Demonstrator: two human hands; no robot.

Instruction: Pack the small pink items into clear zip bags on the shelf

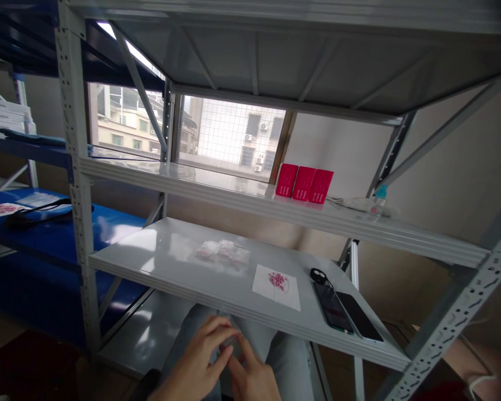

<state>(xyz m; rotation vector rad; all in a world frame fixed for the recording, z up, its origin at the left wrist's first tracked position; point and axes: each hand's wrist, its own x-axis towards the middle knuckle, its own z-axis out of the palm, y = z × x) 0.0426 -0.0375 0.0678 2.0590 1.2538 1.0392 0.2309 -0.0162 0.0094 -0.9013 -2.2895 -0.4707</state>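
My left hand (204, 356) and my right hand (253, 370) meet above my lap, just in front of the lower shelf's edge. The fingers of both are bent and pinched together at the tips. Between them is something small and perhaps see-through, too hidden by the fingers to name. On the shelf beyond lies a white sheet of paper (267, 292) with a small heap of pink-red pieces (278, 280) on it. Left of the paper are clear plastic bags (223, 250) with pale pinkish contents.
Two phones (333, 306) (359, 316) and a small black round object with a cord (318, 275) lie at the lower shelf's (162, 267) right. Three red boxes (304, 184) and a blue-capped bottle (379, 199) stand on the shelf above. Metal uprights (77, 195) frame the rack.
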